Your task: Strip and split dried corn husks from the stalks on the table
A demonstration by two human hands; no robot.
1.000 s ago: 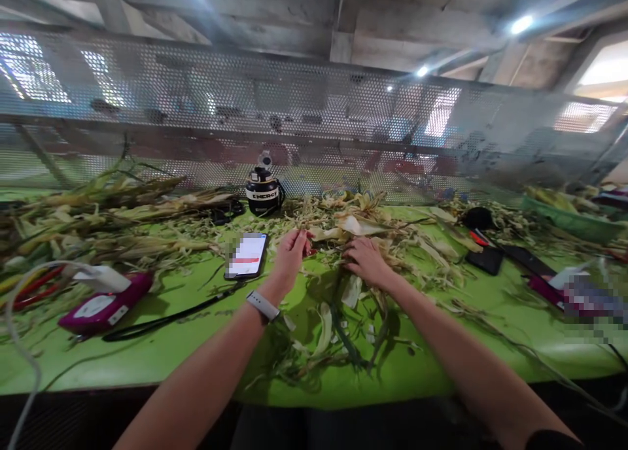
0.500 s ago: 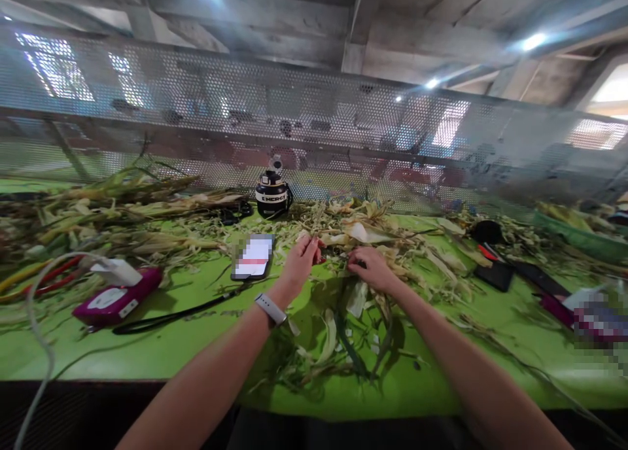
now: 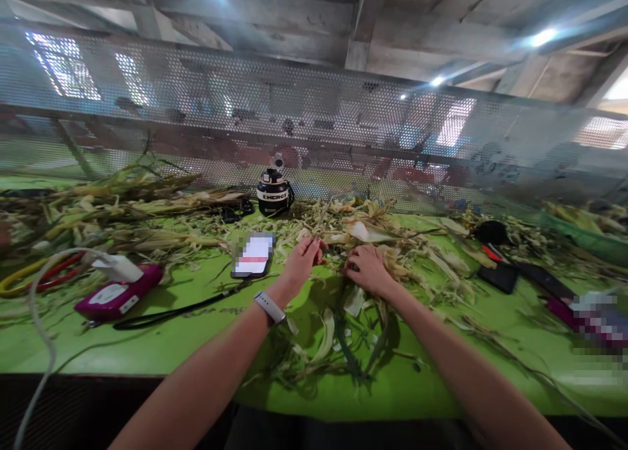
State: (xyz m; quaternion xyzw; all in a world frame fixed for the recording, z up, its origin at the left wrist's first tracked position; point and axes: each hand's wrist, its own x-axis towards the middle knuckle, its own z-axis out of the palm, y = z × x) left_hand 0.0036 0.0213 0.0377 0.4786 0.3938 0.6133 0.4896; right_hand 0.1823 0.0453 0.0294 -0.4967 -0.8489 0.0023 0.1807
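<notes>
My left hand [image 3: 305, 260], with a pale band on the wrist, is closed beside the pile of husks; something small and red shows at its fingertips, too small to name. To its right, my right hand [image 3: 366, 267] is bent palm down over green and dry husk strips [image 3: 354, 301], its fingertips hidden beneath it. A pale husk [image 3: 362, 231] lies just beyond both hands. Loose leaves and shreds [image 3: 324, 339] are spread on the green tabletop [image 3: 191, 345] between my forearms.
A phone [image 3: 254, 255] and a magenta power bank [image 3: 120, 293] with cables lie left. Behind stands a black "ENERGY" jug [image 3: 273, 193] before a perforated metal screen [image 3: 318, 129]. On the right are a black phone [image 3: 498, 276] and a green basket [image 3: 583, 237] of husks.
My right hand has shifted slightly left and turned flatter over the strips, its fingers now more spread. My left hand stays nearly in place. The whole view has shifted slightly.
</notes>
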